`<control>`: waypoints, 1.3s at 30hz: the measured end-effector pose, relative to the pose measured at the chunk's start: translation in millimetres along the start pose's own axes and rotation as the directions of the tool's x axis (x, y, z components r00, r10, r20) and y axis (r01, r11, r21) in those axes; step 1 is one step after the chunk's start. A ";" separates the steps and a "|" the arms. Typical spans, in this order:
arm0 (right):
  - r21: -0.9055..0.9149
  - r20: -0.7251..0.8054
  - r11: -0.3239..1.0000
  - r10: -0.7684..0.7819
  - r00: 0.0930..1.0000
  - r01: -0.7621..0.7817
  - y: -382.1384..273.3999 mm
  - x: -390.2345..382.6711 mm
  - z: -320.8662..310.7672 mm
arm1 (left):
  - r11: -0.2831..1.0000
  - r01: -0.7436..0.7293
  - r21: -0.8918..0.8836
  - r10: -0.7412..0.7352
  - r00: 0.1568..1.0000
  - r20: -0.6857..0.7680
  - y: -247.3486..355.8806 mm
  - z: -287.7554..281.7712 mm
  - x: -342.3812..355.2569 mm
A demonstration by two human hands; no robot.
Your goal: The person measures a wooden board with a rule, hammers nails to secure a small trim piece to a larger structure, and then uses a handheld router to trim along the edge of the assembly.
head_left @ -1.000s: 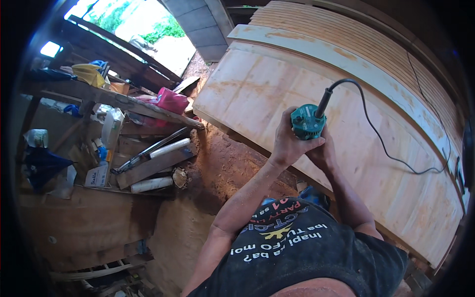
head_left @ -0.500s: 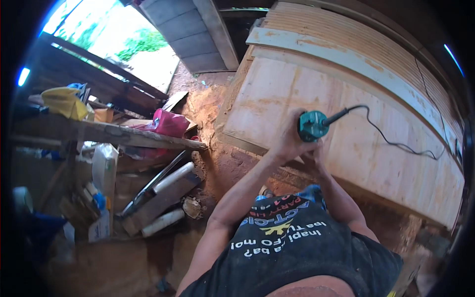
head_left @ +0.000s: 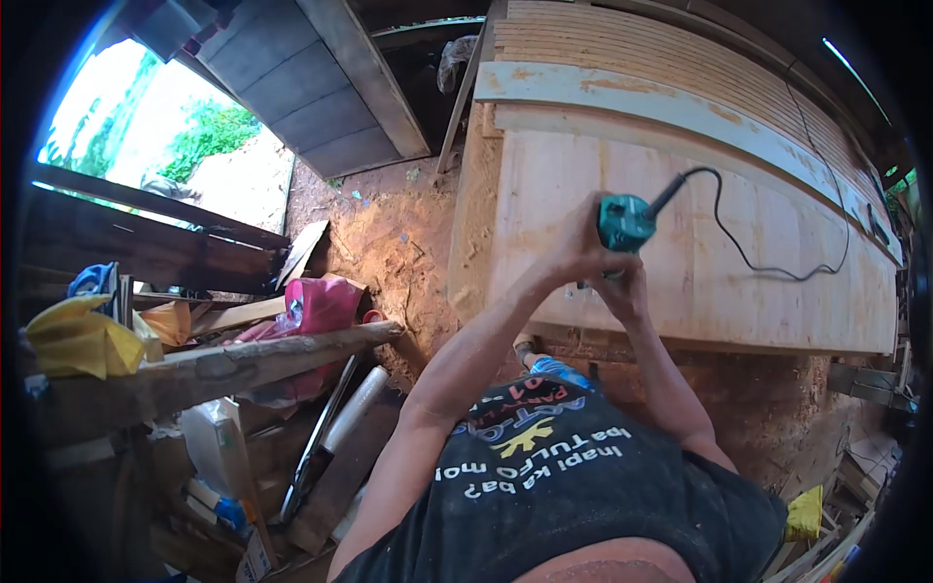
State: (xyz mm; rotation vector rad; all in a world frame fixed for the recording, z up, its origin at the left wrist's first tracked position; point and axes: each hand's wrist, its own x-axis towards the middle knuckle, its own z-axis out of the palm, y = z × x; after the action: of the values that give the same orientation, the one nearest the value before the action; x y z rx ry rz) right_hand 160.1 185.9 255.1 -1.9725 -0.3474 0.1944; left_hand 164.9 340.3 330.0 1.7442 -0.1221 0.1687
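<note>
A green corded power tool [head_left: 627,222] with a rounded top is held upright near the front edge of a wide pale wooden panel [head_left: 739,253]. My left hand [head_left: 581,243] is wrapped round its left side. My right hand [head_left: 622,276] is closed on the lower part, close to the panel's front edge. Both hands hide the tool's lower end, so I cannot tell what it touches. From the top of the tool a black cord [head_left: 721,219] loops over the panel to the right.
Behind the panel runs a long whitish board [head_left: 671,102] beside ribbed wood [head_left: 622,39]. At left, a rough wooden beam [head_left: 243,360] carries a yellow cloth [head_left: 83,335] and a pink bag [head_left: 326,305]. Offcuts and a clear roll [head_left: 355,408] lie below it. Reddish ground [head_left: 398,233] shows between.
The view has turned, so the panel lies more level and the beam sits lower. Both hands keep hold of the tool; it appears slightly farther right and higher in the picture.
</note>
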 end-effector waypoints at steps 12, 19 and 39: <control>-0.140 -0.306 0.988 -0.104 0.946 0.063 -10.9 2.2 61.5 | 0.999 -0.035 -0.027 0.042 0.946 0.322 -8.1 -62.9 24.0; 0.302 -0.391 0.949 0.211 0.896 -0.092 -53.5 2.5 84.9 | 0.963 -0.265 0.055 0.196 0.821 0.536 11.3 -83.2 74.0; 0.092 -0.812 0.972 0.199 0.549 -0.215 -62.9 22.3 123.6 | 0.904 -0.395 -0.162 0.333 0.415 0.847 18.4 -84.2 142.5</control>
State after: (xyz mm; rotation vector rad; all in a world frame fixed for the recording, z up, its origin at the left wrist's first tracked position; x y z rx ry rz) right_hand 135.4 324.0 261.6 -1.8891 0.5136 -0.5928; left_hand 298.1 421.6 388.3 1.6839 -1.2855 -0.4329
